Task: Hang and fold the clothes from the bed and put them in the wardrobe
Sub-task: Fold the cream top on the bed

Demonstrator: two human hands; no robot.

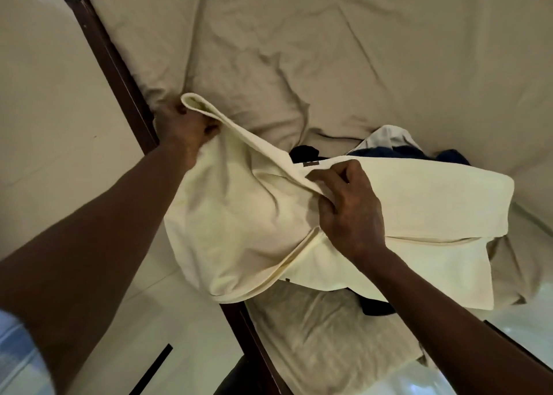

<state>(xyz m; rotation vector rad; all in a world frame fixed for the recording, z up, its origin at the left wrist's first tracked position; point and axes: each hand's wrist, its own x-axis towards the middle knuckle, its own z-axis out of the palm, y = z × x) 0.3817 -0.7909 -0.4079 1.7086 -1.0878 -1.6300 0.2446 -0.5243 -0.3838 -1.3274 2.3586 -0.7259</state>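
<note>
A person is holding a cream-coloured cotton garment (254, 230) in both hands over the near corner of a bed covered with a wrinkled beige sheet (299, 50). The left hand (182, 125) is gripping a bunched edge of the garment, with its fingers curled tightly round the cloth. A rounded loop of fabric is rising over the top of the fist. This hand is hovering just beside the dark brown wooden bed frame (113, 65), at the far left end of the garment.

The right hand (350, 203) is pinching the garment near its middle. Its thumb and curled fingers are closing on a raised ridge of cloth that is running diagonally up towards the left hand. A small brown label (311, 163) is showing on the fabric just beyond this hand's fingertips.

The garment is stretching between the two hands and spreading out to the right of the right hand. Its lower edge is draping over the bed corner and hiding part of the frame.

Behind the garment, a heap of dark blue clothes (449, 155) is lying on the sheet with a pale grey-white piece (389, 136) against it. A dark piece of clothing (374, 308) is peeking out from under the cream hem. A light blue sleeve (15, 352) is showing at the lower left, above the pale floor (59, 125).
</note>
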